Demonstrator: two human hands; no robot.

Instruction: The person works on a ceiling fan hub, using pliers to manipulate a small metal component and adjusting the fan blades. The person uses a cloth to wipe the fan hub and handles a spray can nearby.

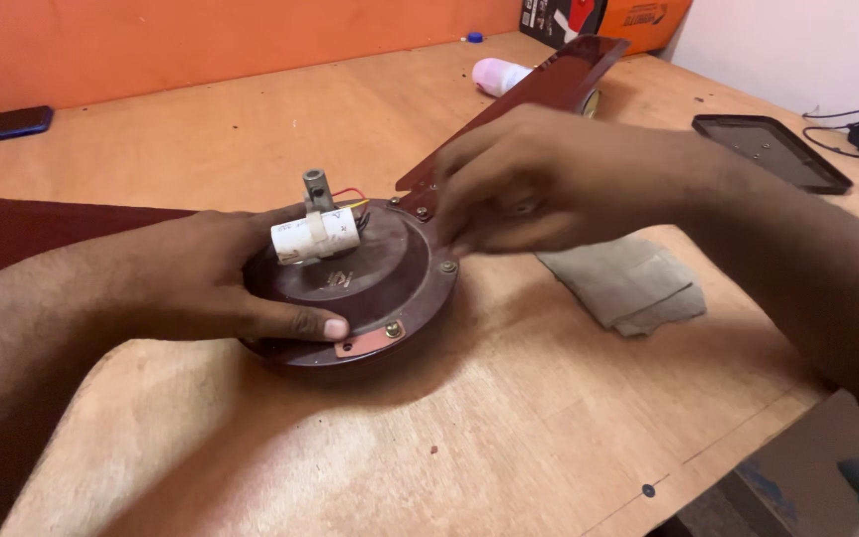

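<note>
Gripping the fan motor [370, 283], left hand [211, 283] (thumb forward); right hand [539, 179] pinches at the blade [539, 85] mount.

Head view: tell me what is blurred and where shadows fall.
Head view: the right hand is motion-blurred at the fingers; the left hand and brown fan motor look sharp; soft shadow spreads on the wooden table beneath the motor.

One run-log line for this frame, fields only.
left hand: grips fan motor housing | right hand: fingers at blade bracket on housing rim | nearby: folded cloth, capacitor | surface: wooden table
</note>
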